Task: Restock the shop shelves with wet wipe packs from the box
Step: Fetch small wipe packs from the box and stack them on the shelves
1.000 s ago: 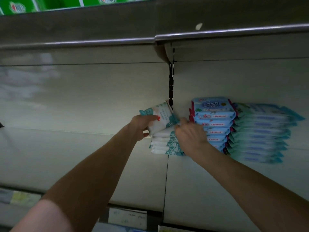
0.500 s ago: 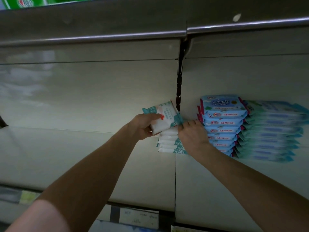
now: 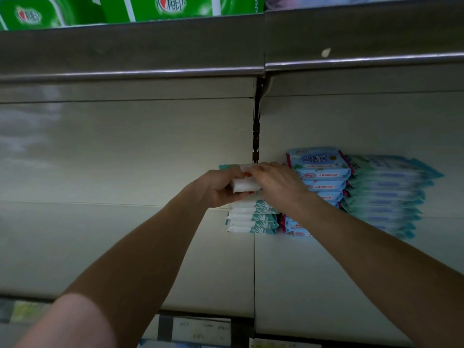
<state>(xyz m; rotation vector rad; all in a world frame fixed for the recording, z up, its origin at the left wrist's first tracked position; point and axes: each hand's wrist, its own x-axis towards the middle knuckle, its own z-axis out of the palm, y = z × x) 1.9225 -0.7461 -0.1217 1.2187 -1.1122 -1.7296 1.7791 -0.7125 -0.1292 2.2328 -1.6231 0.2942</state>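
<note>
L hand grips the wet wipe pack by its L end, thumb under, fingers curled over the top; the pack lies roughly flat btw the two hands. R hand covers the pack's R end w/ fingers bent across its top. Its thumb is hidden, so can't tell if it clamps or only presses. Directly under both hands is the white-teal stack. The pack sits right over its top layer, but the L palm hides whether they touch. Just R of the R hand stands the blue stack, tight against the white-teal one. Its top is a bit higher than the held pack, and the R forearm crosses in front of its lower layers. Further R, past that, is a third stack, blurred. Beyond the fingertips the slotted upright runs up the seam of the back panel. The pack's far edge is near it; contact can't be told. Room: L of the L hand the shelf deck stretches wide to the frame edge. Above both hands a tall gap reaches up to the upper shelf lip, w/ green packs on top of that shelf. Toward the person, below the forearms, the deck ends at a front edge w/ a price strip.
</note>
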